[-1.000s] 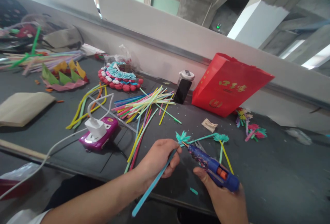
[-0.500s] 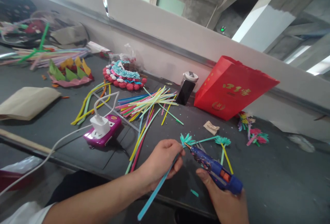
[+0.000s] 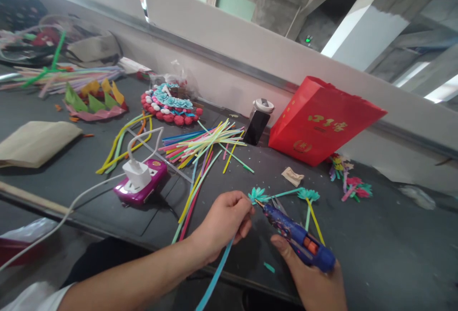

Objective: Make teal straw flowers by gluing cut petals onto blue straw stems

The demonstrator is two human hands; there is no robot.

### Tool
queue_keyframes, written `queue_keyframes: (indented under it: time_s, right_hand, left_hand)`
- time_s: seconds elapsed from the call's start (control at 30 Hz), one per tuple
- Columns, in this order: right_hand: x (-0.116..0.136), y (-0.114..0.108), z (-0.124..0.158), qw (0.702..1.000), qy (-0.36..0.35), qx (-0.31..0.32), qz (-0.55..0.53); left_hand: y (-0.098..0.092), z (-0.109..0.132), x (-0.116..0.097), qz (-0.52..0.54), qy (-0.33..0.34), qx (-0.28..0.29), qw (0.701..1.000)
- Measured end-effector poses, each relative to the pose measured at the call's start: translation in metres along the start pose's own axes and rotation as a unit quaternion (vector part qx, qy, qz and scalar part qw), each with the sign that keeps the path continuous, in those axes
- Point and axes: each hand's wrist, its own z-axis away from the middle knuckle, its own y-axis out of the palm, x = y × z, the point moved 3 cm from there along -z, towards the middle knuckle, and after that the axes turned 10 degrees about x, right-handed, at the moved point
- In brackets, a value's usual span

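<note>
Low over the front of the table, my left hand [image 3: 232, 218] pinches a light blue strip [image 3: 217, 275] that hangs down past the table edge. My right hand [image 3: 315, 277] is wrapped round a dark blue glue gun [image 3: 296, 237], its tip pointing left, close to my left fingertips. Just behind the tip shows a teal paper-like flower [image 3: 256, 194]; whether the tip touches it I cannot tell. A second teal flower [image 3: 308, 194] lies to the right, with green and yellow stems. Scissors [image 3: 279, 204] lie partly hidden behind the glue gun.
Colourful strips [image 3: 211, 141] are heaped mid-table. A purple power strip [image 3: 141, 188] with a white charger and cable sits at left. Behind stand a phone [image 3: 256, 127] against a cup and a red paper bag [image 3: 322, 122]. Finished-looking flowers [image 3: 354, 188] lie at right.
The lower end of the blue strip has swung down and slightly right, now hanging out of frame. Both hands and the glue gun stay almost where they were.
</note>
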Motion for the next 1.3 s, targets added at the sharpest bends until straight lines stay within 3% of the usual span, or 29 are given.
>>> queue_keyframes:
  time_s: [0.43,0.7,0.97,1.3]
  right_hand:
    - [-0.001,0.002,0.001,0.999,0.029,0.030,-0.034]
    - [-0.004,0.005,0.003,0.998,0.037,0.025,-0.039]
    - [-0.007,0.001,-0.001,0.997,0.017,0.076,-0.014]
    - [-0.017,0.005,0.001,0.995,0.066,-0.007,-0.073]
  left_hand:
    - [0.000,0.001,-0.004,0.025,-0.006,-0.003,1.000]
    - [-0.004,-0.003,0.001,0.097,-0.059,0.043,0.993]
    - [-0.004,0.000,-0.001,0.140,-0.086,0.041,0.986]
    - [-0.007,-0.001,-0.004,0.151,-0.056,0.033,0.986]
